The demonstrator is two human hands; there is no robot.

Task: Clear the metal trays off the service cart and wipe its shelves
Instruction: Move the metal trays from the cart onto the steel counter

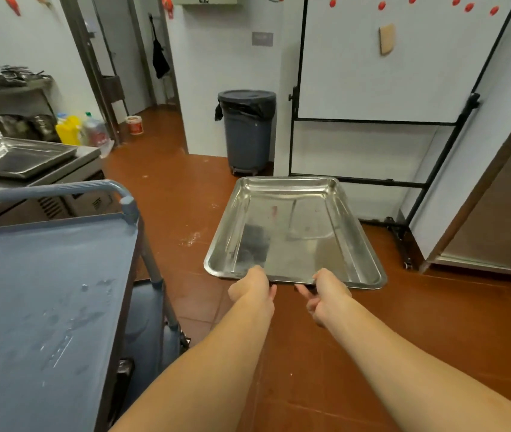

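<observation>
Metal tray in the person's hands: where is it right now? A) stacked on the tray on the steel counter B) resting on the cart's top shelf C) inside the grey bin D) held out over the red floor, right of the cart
D: the left hand and right hand grip the near rim of the metal tray, which hangs over the red floor, clear of the cart.

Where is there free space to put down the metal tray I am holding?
The cart's top shelf is bare from its handle back toward you, only wet. The counter on the left is crowded: another tray covers it. Both hands hold the tray over open floor.
</observation>
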